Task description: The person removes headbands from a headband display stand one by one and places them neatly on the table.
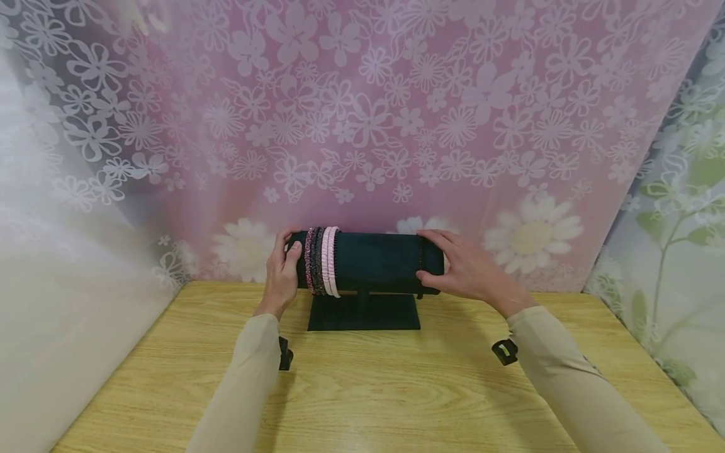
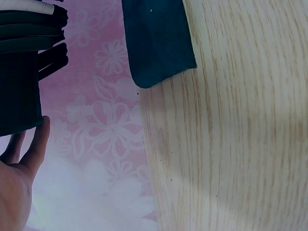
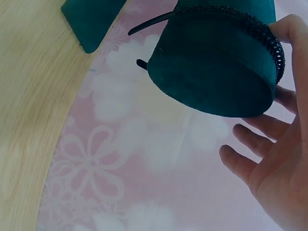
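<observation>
A dark green velvet roll (image 1: 374, 261) lies sideways on its stand, which has a flat rectangular base (image 1: 362, 318). Toward its left end several headbands sit side by side: a reddish patterned one (image 1: 309, 261), dark ones (image 1: 318, 264) and pale pink ones (image 1: 330, 264). My left hand (image 1: 281, 270) grips the roll's left end, thumb in front and fingers behind. Around the right end runs a black beaded headband (image 3: 236, 12), its tips pointing out below. My right hand (image 1: 467, 267) holds this headband, thumb and forefinger on it; the other fingers are partly behind the roll in the right wrist view.
The stand rests near the back of a wood-grain table (image 1: 368, 384). Pink flowered cloth (image 1: 368, 126) hangs right behind it. A whitish cloth (image 1: 73, 264) borders the left side and a leafy one (image 1: 668, 264) the right. Black wrist devices (image 1: 505, 352) hang at both sleeves.
</observation>
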The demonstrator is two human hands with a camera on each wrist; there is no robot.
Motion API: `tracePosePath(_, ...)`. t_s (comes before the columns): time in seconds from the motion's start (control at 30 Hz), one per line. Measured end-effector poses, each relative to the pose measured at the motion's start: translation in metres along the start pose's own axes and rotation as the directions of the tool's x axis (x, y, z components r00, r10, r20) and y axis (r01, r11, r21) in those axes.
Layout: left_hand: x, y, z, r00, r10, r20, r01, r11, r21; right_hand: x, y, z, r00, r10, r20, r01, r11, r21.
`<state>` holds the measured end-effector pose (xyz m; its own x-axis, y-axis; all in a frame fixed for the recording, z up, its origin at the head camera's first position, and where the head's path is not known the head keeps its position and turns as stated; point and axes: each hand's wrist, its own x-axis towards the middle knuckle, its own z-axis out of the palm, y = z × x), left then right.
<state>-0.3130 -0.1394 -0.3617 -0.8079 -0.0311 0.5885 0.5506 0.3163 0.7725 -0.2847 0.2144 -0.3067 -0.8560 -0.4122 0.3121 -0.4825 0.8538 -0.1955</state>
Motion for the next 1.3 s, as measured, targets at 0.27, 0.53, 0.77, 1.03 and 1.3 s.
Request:
tracePosePath(0.27,0.007,-0.03,0.005,1.0,-0.003,-0.026,0.004,1.0,0.003,-0.003,0.004,-0.003,1.0,0.024,0.021,-0.024,0.999,0.034)
tracePosePath(0.53,0.002,-0.004,0.0,1.0,-0.004,-0.006,0.004,1.0,-0.011,-0.006,0.006,-0.005,0.998,0.054,0.032,-0.055,0.998,0.04)
tracePosePath(0.77,0.004,-0.016,0.003,1.0,-0.003,-0.015,0.003,1.0,0.004,-0.007,0.008,-0.006,0.997,0.068,0.038,-0.071,0.995,0.068)
tracePosePath(1.03,0.01,-0.042,0.006,1.0,0.006,-0.023,-0.006,1.0,0.009,-0.007,0.014,-0.003,0.999,0.044,0.022,-0.047,0.988,0.145)
tracePosePath(1.3,0.008,-0.039,0.005,1.0,0.005,-0.018,-0.005,1.0,0.0,-0.011,0.017,0.004,0.998,0.059,0.029,-0.066,0.926,0.372)
